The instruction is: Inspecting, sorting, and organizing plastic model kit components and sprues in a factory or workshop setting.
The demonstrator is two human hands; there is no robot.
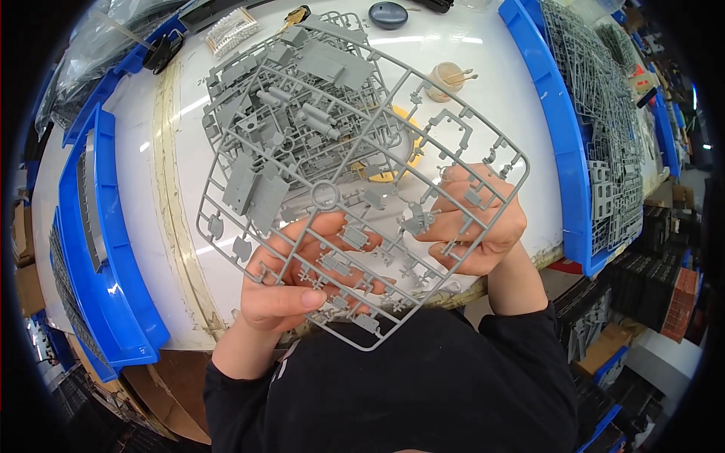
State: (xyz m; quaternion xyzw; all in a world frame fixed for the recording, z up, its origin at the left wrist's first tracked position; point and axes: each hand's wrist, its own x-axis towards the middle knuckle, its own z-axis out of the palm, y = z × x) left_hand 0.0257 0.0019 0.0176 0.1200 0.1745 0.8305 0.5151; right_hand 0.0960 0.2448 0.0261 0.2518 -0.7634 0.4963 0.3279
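A large grey plastic model-kit sprue (pixel 325 195), a rectangular frame of thin runners with many small parts, is held tilted over the table edge. My left hand (pixel 279 291) grips its near-left side, thumb on top and fingers spread underneath. Behind the right side of the frame is my right hand (pixel 487 215), closed with its fingers bent and fingertips together. Runners cross in front of it, so what it pinches cannot be made out. Beyond the held frame lies a pile of similar grey sprues (pixel 249 113), partly over a yellow-rimmed round object (pixel 411 143).
A small jar (pixel 445 81) with cotton swabs across it stands at the far right. At the back are a box of swabs (pixel 232 32) and a dark oval object (pixel 388 15). Blue trays flank the table, the right tray (pixel 555 113) filled with sprues, plus the left tray (pixel 124 302).
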